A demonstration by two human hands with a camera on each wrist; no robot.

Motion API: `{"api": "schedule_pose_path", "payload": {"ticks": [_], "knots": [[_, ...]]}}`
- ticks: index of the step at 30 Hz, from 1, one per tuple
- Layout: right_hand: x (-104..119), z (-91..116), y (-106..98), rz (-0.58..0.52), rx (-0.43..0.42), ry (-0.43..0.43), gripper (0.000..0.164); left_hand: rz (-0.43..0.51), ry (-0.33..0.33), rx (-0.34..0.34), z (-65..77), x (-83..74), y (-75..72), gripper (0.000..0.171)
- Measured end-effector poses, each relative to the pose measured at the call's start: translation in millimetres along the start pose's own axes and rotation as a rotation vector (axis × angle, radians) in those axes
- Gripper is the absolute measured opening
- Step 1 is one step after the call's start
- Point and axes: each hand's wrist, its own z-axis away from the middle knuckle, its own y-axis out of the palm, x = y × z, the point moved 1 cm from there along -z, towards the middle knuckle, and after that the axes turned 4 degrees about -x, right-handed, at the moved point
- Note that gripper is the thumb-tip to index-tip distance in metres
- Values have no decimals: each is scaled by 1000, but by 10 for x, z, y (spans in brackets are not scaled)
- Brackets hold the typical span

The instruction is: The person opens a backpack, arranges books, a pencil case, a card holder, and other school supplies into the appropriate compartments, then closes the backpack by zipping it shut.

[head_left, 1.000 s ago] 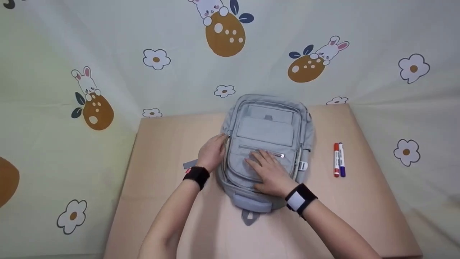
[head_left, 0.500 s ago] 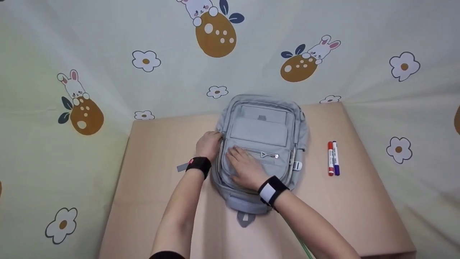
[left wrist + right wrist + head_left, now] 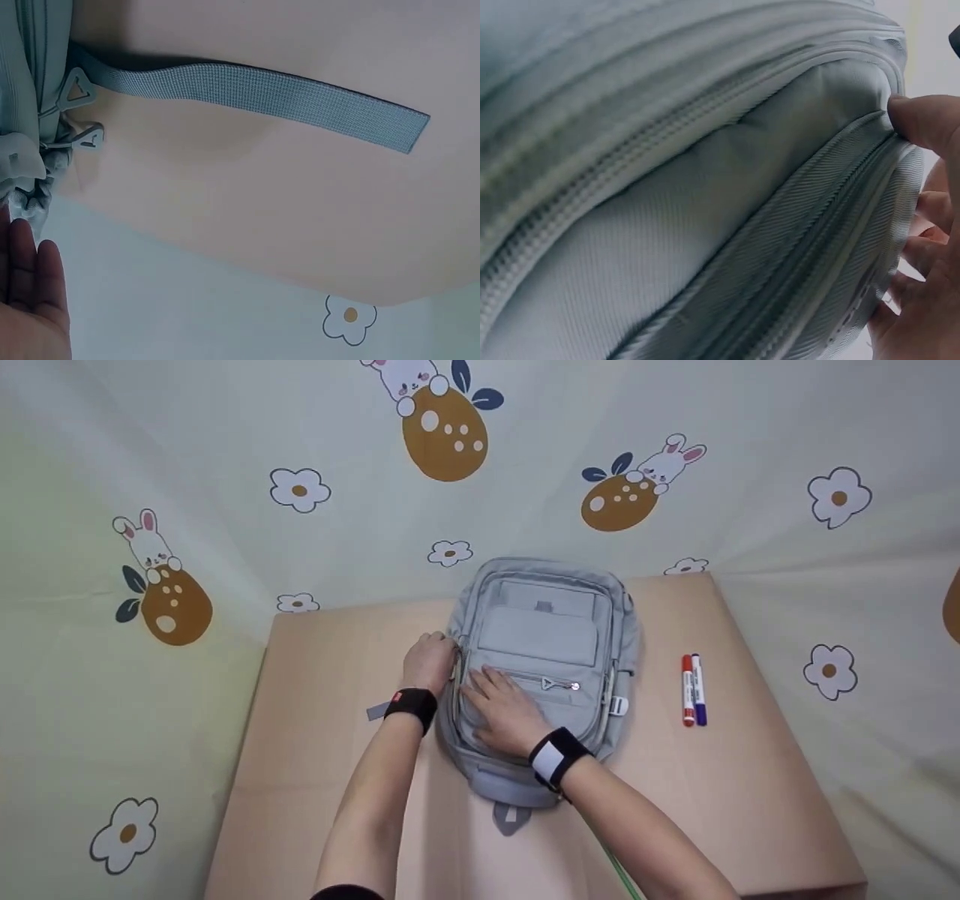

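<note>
A grey backpack lies front up, its carry handle toward the person. At its left edge the left hand has curled fingers on the side zipper, pinching what appears to be its zipper pull, which is hidden. The left wrist view catches some fingers beside the bag's side. Flat across the lower front pocket rests the right hand, fingers spread. Seen from the right wrist, its thumb touches the pocket's seam, near rows of zipper teeth.
Right of the bag, a red marker and a blue marker lie side by side on the tan tabletop. A loose grey strap sticks out leftward. Patterned cloth stands behind the table.
The right hand has slid leftward over the front pocket, uncovering the triangular pull of the pocket zipper. The left hand stays at the bag's left edge. The whole view has shifted slightly.
</note>
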Motion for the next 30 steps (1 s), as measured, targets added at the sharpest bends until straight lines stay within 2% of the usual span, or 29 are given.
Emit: {"api": "schedule_pose_path", "payload": {"ticks": [3, 7, 11, 17, 22, 26, 30], "knots": [[-8, -1, 14, -2, 2, 6, 79, 0, 10, -28, 4, 29, -27, 17], [-12, -3, 16, -24, 6, 10, 81, -4, 65, -68, 35, 65, -60, 17], [-15, 2, 0, -53, 17, 10, 83, -33, 148, -98, 113, 106, -87, 13], [-35, 25, -27, -74, 2, 9, 82, -59, 291, -188, 241, 142, -98, 9], [-54, 37, -23, -79, 3, 13, 83, -84, 361, -201, 344, 145, -116, 9], [-51, 39, -12, -82, 2, 13, 84, -69, 378, -196, 407, 148, -118, 7], [-27, 40, -9, -75, 2, 13, 84, -75, 345, -206, 436, 137, -82, 5]]}}
